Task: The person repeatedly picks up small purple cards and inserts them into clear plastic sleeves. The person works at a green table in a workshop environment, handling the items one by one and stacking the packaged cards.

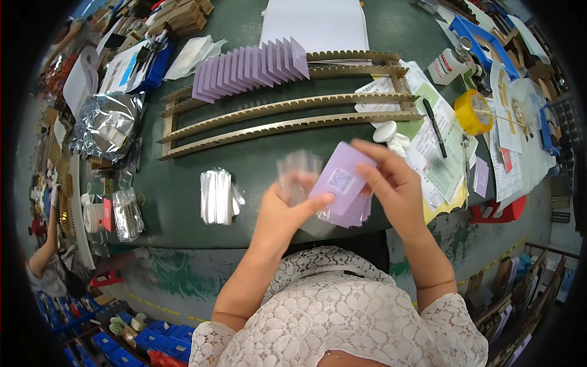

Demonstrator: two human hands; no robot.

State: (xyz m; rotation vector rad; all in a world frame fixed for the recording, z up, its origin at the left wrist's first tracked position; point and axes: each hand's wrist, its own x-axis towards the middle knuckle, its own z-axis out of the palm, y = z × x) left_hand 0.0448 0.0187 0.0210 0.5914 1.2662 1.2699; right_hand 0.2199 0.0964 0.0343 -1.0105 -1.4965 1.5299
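A light purple card [353, 164] with a printed square code is held tilted between my two hands, above the table's near edge. My left hand [282, 214] presses its thumb on the card's lower left corner. Behind those fingers a clear plastic sleeve [298, 166] shows, smeared by motion. My right hand [392, 186] pinches the card's right edge between thumb and fingers. Just below it, more purple cards [350, 218] overlap in a small pile, some with a clear, shiny edge; whether they lie on the table or hang from a hand I cannot tell.
Several purple cards [251, 70] stand slanted in a notched metal rack [281, 110] ahead. A bundle of clear sleeves [217, 197] lies left of my hands. To the right are papers [443, 147], a black pen [435, 127], yellow tape [473, 112] and a white bottle [449, 63].
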